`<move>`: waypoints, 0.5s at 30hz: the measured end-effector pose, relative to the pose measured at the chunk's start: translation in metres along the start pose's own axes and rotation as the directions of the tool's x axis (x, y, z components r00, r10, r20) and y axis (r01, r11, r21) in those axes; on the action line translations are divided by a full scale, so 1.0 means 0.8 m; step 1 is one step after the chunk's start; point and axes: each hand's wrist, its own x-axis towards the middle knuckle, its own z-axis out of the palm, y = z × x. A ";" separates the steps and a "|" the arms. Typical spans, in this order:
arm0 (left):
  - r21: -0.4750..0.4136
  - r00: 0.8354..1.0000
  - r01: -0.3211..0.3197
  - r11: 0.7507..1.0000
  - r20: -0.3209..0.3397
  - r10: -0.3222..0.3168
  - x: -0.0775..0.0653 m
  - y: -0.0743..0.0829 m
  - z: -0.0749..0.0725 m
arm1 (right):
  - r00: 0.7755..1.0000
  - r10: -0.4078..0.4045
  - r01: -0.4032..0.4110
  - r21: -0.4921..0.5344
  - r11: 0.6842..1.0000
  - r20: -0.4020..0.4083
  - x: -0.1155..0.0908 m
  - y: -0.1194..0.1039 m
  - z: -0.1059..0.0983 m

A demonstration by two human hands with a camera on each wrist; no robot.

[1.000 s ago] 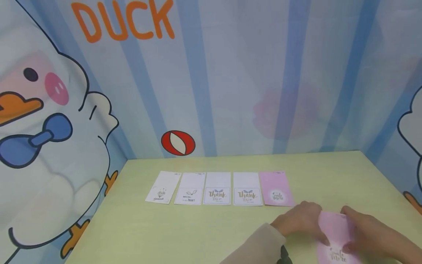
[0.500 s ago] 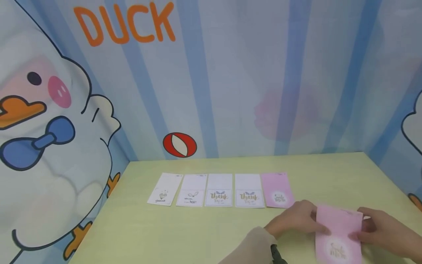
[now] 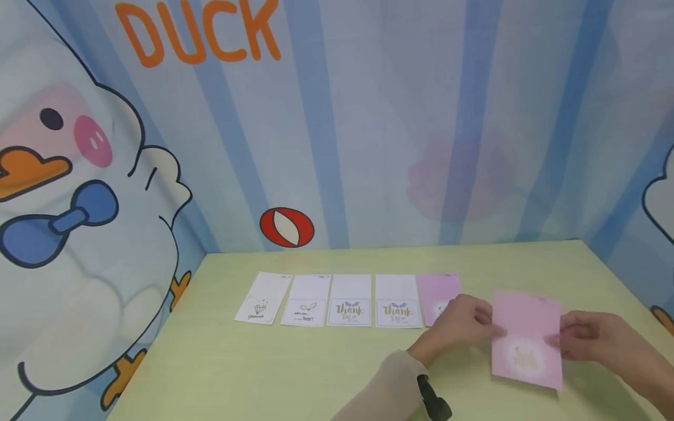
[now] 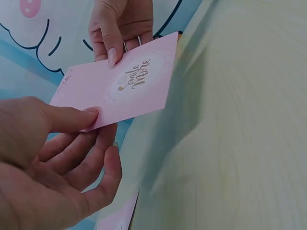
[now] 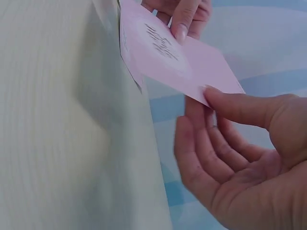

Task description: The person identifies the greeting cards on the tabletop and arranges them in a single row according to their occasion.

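Note:
A pink card [image 3: 526, 321] with gold lettering in a pale circle is held up over the right part of the table. The left hand [image 3: 457, 327] pinches its left edge, thumb on the printed face and fingers behind. On the opposite edge the right hand [image 3: 605, 339] has the same kind of pinch. Both wrist views show the card [image 4: 120, 86] between the two thumbs, raised off the table with its shadow below. Behind the left hand, another pink card [image 3: 438, 286] lies on the table, partly covered by that hand.
Left of the lying pink card, a row continues with two "Thank You" cards [image 3: 398, 301] [image 3: 350, 301], a white card with "heart" lettering [image 3: 306, 301] and a white diamond card [image 3: 263, 298]. The pale yellow table [image 3: 253, 368] meets a striped duck backdrop [image 3: 368, 117].
Both hands have lifted the pink card and carried it away from the near edge, up towards the row. The left hand now covers part of the row's last card.

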 end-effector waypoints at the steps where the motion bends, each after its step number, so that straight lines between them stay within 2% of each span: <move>1: -0.045 1.000 0.006 0.999 -0.020 -0.007 0.001 0.000 -0.002 | 1.000 0.001 0.000 0.027 1.000 -0.015 0.001 0.000 -0.002; 3: -0.166 0.996 0.038 0.985 -0.068 -0.050 0.002 0.000 -0.004 | 0.998 0.009 -0.005 0.062 0.998 -0.056 0.002 -0.001 -0.004; 4: -0.246 0.994 0.049 0.968 -0.083 -0.072 0.003 0.000 -0.005 | 0.997 0.019 -0.013 0.078 0.997 -0.080 0.003 -0.002 -0.003; 5: -0.328 0.991 0.057 0.943 -0.095 -0.092 0.005 0.000 -0.005 | 0.996 0.013 -0.003 0.103 0.995 -0.092 0.004 -0.001 -0.003; 7: -0.479 0.989 0.058 0.876 -0.092 -0.115 0.008 -0.002 -0.006 | 0.994 -0.008 0.026 0.168 0.986 -0.108 0.007 0.001 -0.002; 9: -0.564 0.987 0.057 0.824 -0.095 -0.133 0.013 -0.004 -0.008 | 0.995 -0.028 0.053 0.259 0.964 -0.099 0.011 0.004 0.000; 10: -0.579 0.986 0.054 0.814 -0.099 -0.136 0.015 -0.006 -0.009 | 0.995 -0.041 0.067 0.322 0.944 -0.088 0.014 0.004 0.000; 12: -0.584 0.980 0.051 0.810 -0.126 -0.152 0.021 -0.008 -0.011 | 0.996 -0.075 0.089 0.445 0.891 -0.048 0.022 0.006 -0.002; 15: -0.590 0.965 0.064 0.805 -0.169 -0.201 0.031 -0.011 -0.014 | 0.996 -0.092 0.074 0.574 0.816 0.003 0.034 0.005 -0.004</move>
